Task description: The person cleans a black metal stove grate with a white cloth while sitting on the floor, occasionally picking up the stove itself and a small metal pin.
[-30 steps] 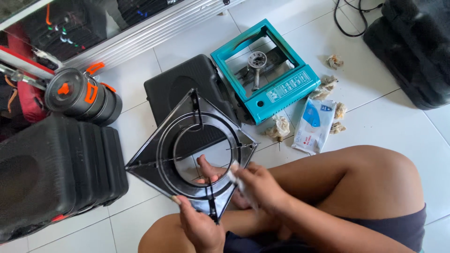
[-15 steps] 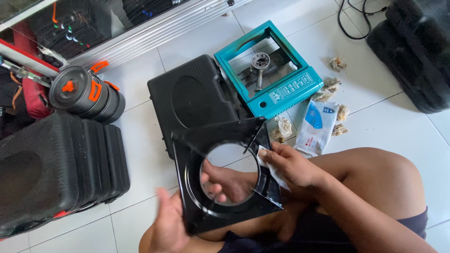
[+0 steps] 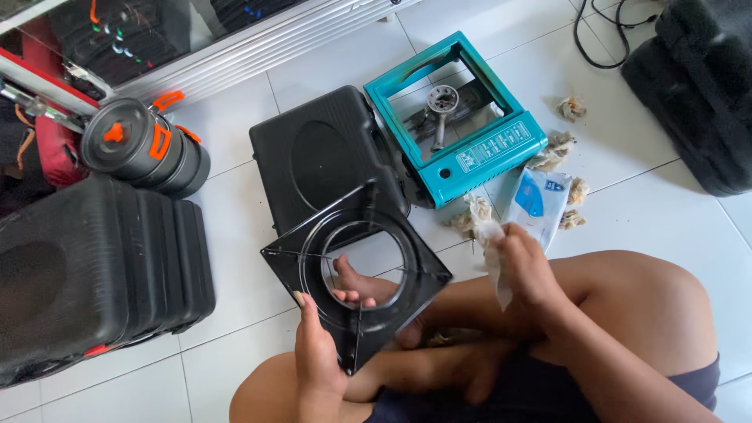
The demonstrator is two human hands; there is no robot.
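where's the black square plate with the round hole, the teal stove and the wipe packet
black square plate [image 3: 427, 276]: head view, its right rim.
teal stove [image 3: 492, 147]: head view, its front panel.
wipe packet [image 3: 540, 200]: head view, its blue patch.

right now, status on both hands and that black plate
Left hand grips the black stove top plate at its near edge. Right hand holds a white wipe, off the plate. Foot shows through the plate's ring.

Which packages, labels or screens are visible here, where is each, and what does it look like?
Wipes packet: flat soft pouch, white with a blue patch, on the floor tiles beside the stove.
Label strip: long white-printed panel on the front face of the teal stove body.
No screens.
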